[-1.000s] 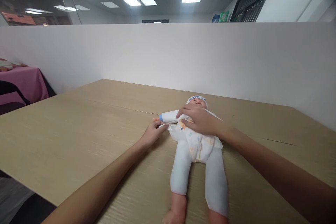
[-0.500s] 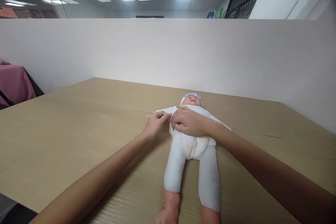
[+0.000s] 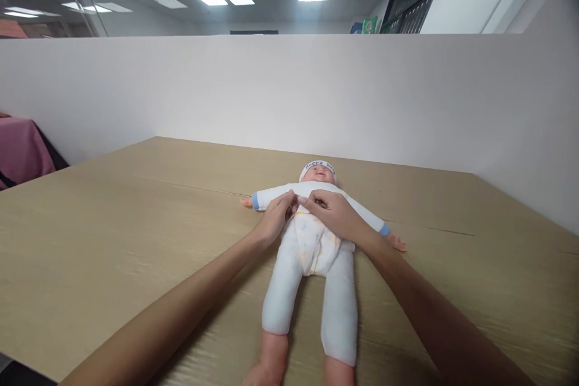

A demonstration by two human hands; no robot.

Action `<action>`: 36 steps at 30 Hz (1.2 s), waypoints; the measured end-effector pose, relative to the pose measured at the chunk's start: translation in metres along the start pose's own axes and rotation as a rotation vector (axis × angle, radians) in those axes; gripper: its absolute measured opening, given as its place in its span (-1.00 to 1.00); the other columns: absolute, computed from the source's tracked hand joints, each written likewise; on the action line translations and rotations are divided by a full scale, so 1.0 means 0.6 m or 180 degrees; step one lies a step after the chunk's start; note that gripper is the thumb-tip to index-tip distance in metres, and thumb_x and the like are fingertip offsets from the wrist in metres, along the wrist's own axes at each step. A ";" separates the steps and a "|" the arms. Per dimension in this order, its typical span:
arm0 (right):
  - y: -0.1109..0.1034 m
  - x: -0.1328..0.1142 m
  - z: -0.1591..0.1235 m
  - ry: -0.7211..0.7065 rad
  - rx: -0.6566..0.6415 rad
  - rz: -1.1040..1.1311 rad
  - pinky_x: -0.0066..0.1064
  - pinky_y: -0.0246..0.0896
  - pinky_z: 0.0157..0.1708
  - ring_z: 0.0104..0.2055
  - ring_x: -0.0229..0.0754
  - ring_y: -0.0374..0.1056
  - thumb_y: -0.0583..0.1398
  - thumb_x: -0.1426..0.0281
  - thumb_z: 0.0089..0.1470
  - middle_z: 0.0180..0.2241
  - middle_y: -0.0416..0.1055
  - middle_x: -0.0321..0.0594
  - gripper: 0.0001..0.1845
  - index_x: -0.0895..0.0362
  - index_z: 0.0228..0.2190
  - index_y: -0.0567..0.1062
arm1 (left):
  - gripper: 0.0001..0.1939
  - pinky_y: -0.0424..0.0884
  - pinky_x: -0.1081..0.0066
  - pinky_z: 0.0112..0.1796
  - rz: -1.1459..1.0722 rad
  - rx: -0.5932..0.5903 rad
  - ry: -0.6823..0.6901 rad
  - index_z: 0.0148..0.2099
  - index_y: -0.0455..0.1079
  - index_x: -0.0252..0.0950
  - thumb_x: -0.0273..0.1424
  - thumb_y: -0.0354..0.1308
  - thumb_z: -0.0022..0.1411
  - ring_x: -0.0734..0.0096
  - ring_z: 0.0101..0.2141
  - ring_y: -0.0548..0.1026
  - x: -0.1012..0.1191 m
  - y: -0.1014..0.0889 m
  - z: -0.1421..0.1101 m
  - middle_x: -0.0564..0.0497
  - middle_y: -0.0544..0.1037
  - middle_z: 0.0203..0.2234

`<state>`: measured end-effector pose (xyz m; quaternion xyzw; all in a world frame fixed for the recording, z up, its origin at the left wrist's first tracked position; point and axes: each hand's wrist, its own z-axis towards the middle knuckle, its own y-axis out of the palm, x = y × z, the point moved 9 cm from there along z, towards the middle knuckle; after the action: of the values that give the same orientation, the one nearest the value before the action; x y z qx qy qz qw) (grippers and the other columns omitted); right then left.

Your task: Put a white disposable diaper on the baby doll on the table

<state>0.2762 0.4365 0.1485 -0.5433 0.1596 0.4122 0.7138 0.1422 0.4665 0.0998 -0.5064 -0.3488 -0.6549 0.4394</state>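
A baby doll (image 3: 312, 253) lies on its back on the wooden table (image 3: 113, 235), head away from me, arms spread. It wears a white suit with blue cuffs, a white headband and a printed diaper (image 3: 316, 244). My left hand (image 3: 275, 217) grips the cloth at the doll's chest on its left side, fingers curled. Beside it, my right hand (image 3: 330, 212) pinches the same cloth at the waist, thumb and fingers pressed together. The two hands almost touch over the doll's belly.
A white partition wall (image 3: 289, 90) runs along the table's far edge and right side. A pink-covered surface (image 3: 22, 148) stands at the far left beyond the table. The table's near edge crosses the lower left corner.
My left hand has moved from the doll's outstretched arm onto its chest. My right hand slid down toward the waist, uncovering both of the doll's arms. The view shifted a little right.
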 end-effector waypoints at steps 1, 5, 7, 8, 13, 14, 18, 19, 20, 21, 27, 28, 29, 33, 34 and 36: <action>0.000 0.003 0.001 0.0011 -0.0011 -0.0026 -0.31 -0.04 -0.37 -0.44 -0.23 0.11 0.17 0.03 0.37 -0.54 0.19 -0.43 -0.49 0.05 -0.53 0.30 | -0.52 0.25 0.33 -0.26 0.0042 0.0063 0.0098 -0.29 0.35 -0.24 0.08 0.09 0.45 0.36 -0.36 0.26 -0.004 -0.008 -0.002 0.07 0.33 -0.41; -0.002 0.013 0.000 0.0085 -0.0183 0.0116 -0.31 -0.07 -0.39 -0.44 -0.25 0.09 0.20 0.11 0.31 -0.53 0.19 -0.44 -0.57 0.05 -0.51 0.31 | -0.58 0.35 0.30 -0.10 0.0698 0.0326 0.0231 0.08 0.41 -0.20 -0.01 0.26 0.40 0.28 -0.15 0.39 -0.027 -0.038 -0.005 -0.02 0.47 -0.12; -0.006 0.015 -0.001 0.0094 -0.0150 0.0122 -0.32 -0.05 -0.39 -0.44 -0.25 0.09 0.21 0.13 0.28 -0.53 0.18 -0.44 -0.60 0.05 -0.51 0.30 | -0.58 0.35 0.31 -0.17 0.0837 0.0226 0.0177 0.01 0.41 -0.20 0.04 0.25 0.40 0.28 -0.19 0.38 -0.036 -0.038 -0.002 0.00 0.46 -0.19; -0.009 0.016 -0.001 0.0097 -0.0098 0.0061 -0.32 -0.05 -0.39 -0.44 -0.24 0.09 0.22 0.15 0.27 -0.53 0.17 -0.45 -0.61 0.05 -0.51 0.29 | -0.57 0.33 0.33 -0.21 0.0772 0.0130 0.0144 -0.06 0.39 -0.21 0.07 0.24 0.39 0.30 -0.23 0.37 -0.039 -0.036 0.001 0.03 0.44 -0.25; -0.016 0.026 0.002 0.0035 0.0157 -0.0125 -0.35 0.04 -0.38 -0.45 -0.24 0.13 0.28 0.22 0.18 -0.49 0.19 -0.47 -0.77 0.03 -0.40 0.35 | -0.51 0.25 0.39 -0.33 0.0166 -0.0296 -0.0026 -0.21 0.27 -0.20 0.12 0.23 0.37 0.44 -0.40 0.26 -0.047 -0.016 0.017 0.16 0.31 -0.42; -0.016 0.027 0.003 0.0003 0.0191 -0.0060 -0.35 0.07 -0.38 -0.44 -0.23 0.14 0.28 0.24 0.17 -0.48 0.20 -0.47 -0.81 0.02 -0.34 0.37 | -0.53 0.25 0.39 -0.33 0.0231 -0.0265 -0.0041 -0.20 0.28 -0.20 0.11 0.21 0.39 0.43 -0.41 0.27 -0.047 -0.017 0.019 0.16 0.32 -0.42; -0.039 0.001 -0.014 -0.0341 0.0693 -0.0140 -0.29 0.19 -0.31 -0.37 -0.14 0.24 0.16 0.37 0.24 -0.38 0.26 -0.36 -0.93 0.03 -0.21 0.43 | -0.71 0.34 0.30 -0.20 0.1010 0.0398 0.0051 -0.08 0.36 -0.22 -0.09 0.14 0.48 0.31 -0.27 0.41 -0.021 -0.040 0.001 0.01 0.48 -0.25; -0.050 -0.017 -0.030 -0.0473 0.0941 -0.0262 -0.25 0.23 -0.26 -0.32 -0.10 0.28 0.12 0.41 0.25 -0.34 0.30 -0.30 -0.91 0.03 -0.22 0.44 | -0.73 0.36 0.27 -0.15 0.1210 0.0589 0.0127 -0.01 0.37 -0.22 -0.13 0.13 0.49 0.28 -0.23 0.43 -0.004 -0.046 -0.014 -0.03 0.51 -0.16; -0.057 -0.037 -0.051 -0.0581 0.1138 -0.0375 -0.21 0.26 -0.21 -0.26 -0.05 0.31 0.10 0.44 0.27 -0.30 0.36 -0.24 -0.88 0.03 -0.22 0.44 | -0.74 0.36 0.25 -0.11 0.1375 0.0706 0.0243 0.05 0.38 -0.21 -0.15 0.12 0.50 0.27 -0.19 0.44 0.017 -0.047 -0.033 -0.06 0.53 -0.08; -0.061 -0.058 -0.077 -0.0670 0.1256 -0.0449 -0.16 0.29 -0.16 -0.21 -0.01 0.34 0.09 0.46 0.28 -0.26 0.40 -0.19 -0.86 0.02 -0.23 0.44 | -0.74 0.36 0.25 -0.09 0.1512 0.0732 0.0395 0.09 0.38 -0.18 -0.16 0.10 0.52 0.26 -0.18 0.44 0.041 -0.044 -0.056 -0.07 0.53 -0.03; 0.015 -0.131 -0.244 -0.0656 -0.0271 -0.0038 -0.26 0.44 -0.07 -0.11 -0.08 0.49 0.22 0.44 0.32 -0.13 0.53 -0.24 -0.84 -0.04 -0.10 0.47 | -0.78 0.35 0.22 -0.09 0.2172 -0.1583 0.1019 -0.10 0.46 -0.16 -0.23 0.04 0.57 0.21 -0.18 0.47 0.109 0.058 -0.206 -0.03 0.61 -0.20; 0.025 -0.123 -0.264 -0.0536 -0.0444 -0.0039 -0.27 0.44 -0.07 -0.10 -0.09 0.50 0.23 0.43 0.33 -0.12 0.54 -0.24 -0.85 -0.04 -0.09 0.48 | -0.77 0.33 0.20 -0.07 0.2377 -0.1791 0.0977 -0.12 0.47 -0.16 -0.23 0.05 0.57 0.18 -0.16 0.47 0.104 0.062 -0.221 -0.03 0.63 -0.20; 0.030 -0.110 -0.279 -0.0394 -0.0530 -0.0082 -0.28 0.44 -0.09 -0.11 -0.09 0.51 0.23 0.41 0.34 -0.14 0.55 -0.25 -0.89 -0.03 -0.12 0.49 | -0.76 0.32 0.19 -0.05 0.2554 -0.1825 0.0902 -0.13 0.48 -0.16 -0.22 0.05 0.56 0.16 -0.14 0.46 0.098 0.060 -0.228 -0.03 0.63 -0.20; 0.015 -0.040 -0.281 0.0165 -0.0177 -0.0282 -0.30 0.38 -0.25 -0.31 -0.14 0.49 0.17 0.32 0.41 -0.31 0.54 -0.28 -0.88 0.01 -0.23 0.48 | -0.76 0.30 0.21 -0.08 0.2671 -0.1244 0.0396 -0.13 0.42 -0.17 -0.12 0.15 0.50 0.13 -0.14 0.46 0.078 0.033 -0.209 -0.02 0.62 -0.23; 0.012 -0.027 -0.274 0.0297 -0.0059 -0.0346 -0.30 0.34 -0.29 -0.35 -0.14 0.47 0.17 0.29 0.43 -0.36 0.52 -0.31 -0.87 0.01 -0.21 0.48 | -0.71 0.30 0.21 -0.11 0.2662 -0.1088 0.0285 -0.14 0.39 -0.18 -0.07 0.19 0.47 0.14 -0.17 0.47 0.072 0.029 -0.200 -0.01 0.61 -0.25; 0.011 -0.013 -0.260 0.0513 0.0122 -0.0604 -0.31 0.24 -0.37 -0.42 -0.13 0.43 0.19 0.22 0.43 -0.46 0.46 -0.36 -0.84 0.03 -0.17 0.48 | -0.62 0.29 0.21 -0.14 0.2681 -0.0853 0.0154 -0.18 0.33 -0.18 0.01 0.24 0.41 0.18 -0.28 0.47 0.063 0.027 -0.184 0.02 0.58 -0.33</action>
<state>0.3011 0.2925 0.0936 -0.5735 0.1722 0.2947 0.7447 0.1139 0.3526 0.1100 -0.6413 -0.0137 -0.4698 0.6064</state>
